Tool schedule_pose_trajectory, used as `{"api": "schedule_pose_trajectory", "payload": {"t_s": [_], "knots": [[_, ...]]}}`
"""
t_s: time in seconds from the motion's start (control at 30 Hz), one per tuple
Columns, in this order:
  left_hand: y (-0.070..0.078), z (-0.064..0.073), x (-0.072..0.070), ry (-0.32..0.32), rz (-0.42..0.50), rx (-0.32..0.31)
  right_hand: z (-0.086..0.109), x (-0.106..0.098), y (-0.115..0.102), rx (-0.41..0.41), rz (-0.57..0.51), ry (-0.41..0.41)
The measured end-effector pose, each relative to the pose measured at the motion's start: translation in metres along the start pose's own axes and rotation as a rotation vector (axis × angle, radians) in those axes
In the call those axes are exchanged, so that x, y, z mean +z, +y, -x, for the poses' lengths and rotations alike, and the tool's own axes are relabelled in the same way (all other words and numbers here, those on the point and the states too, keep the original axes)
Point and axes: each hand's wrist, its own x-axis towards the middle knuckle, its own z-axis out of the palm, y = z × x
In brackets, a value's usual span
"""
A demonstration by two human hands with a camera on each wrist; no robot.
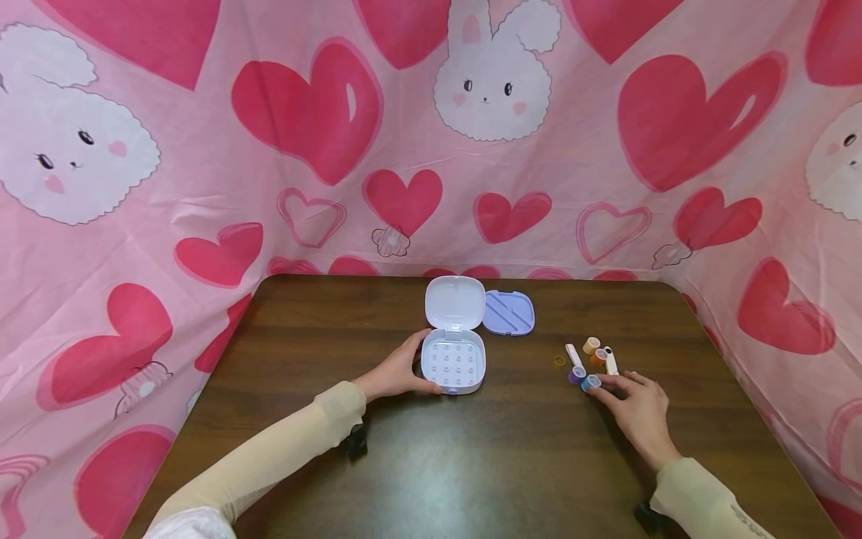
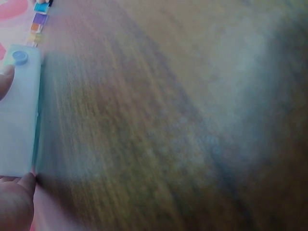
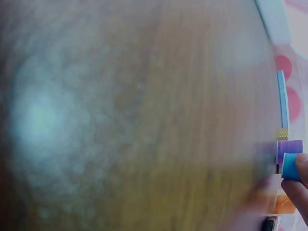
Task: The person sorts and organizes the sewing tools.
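Observation:
A white sewing-kit-like box stands on the table with its lid raised; several small pegs dot its inside. My left hand grips the box's left side, thumb at the front and fingers behind. In the left wrist view, the thumb lies by the round blue catch. On the right, my right hand pinches a blue thread spool between thumb and finger. Close beside it are a purple spool, an orange spool and a cream spool.
Behind the box to the right lies a lavender divided tray. A slim white piece, a white tool with a black part and a small yellow ring lie around the spools. A pink heart-print cloth hangs behind the wooden table.

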Motion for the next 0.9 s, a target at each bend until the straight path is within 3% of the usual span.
{"api": "schedule_pose_trajectory", "payload": {"t_s": [0.23, 0.7, 0.9], "knots": [[0.002, 0.001, 0.000, 0.004, 0.010, 0.000, 0.003, -0.004, -0.004, -0.052, -0.012, 0.060], [0.004, 0.003, -0.001, -0.008, 0.011, -0.031, 0.000, -0.015, -0.025, -0.037, -0.015, 0.038], [0.004, 0.003, -0.001, -0.006, 0.016, -0.027, -0.006, -0.013, -0.039, -0.111, -0.041, 0.071]]}}
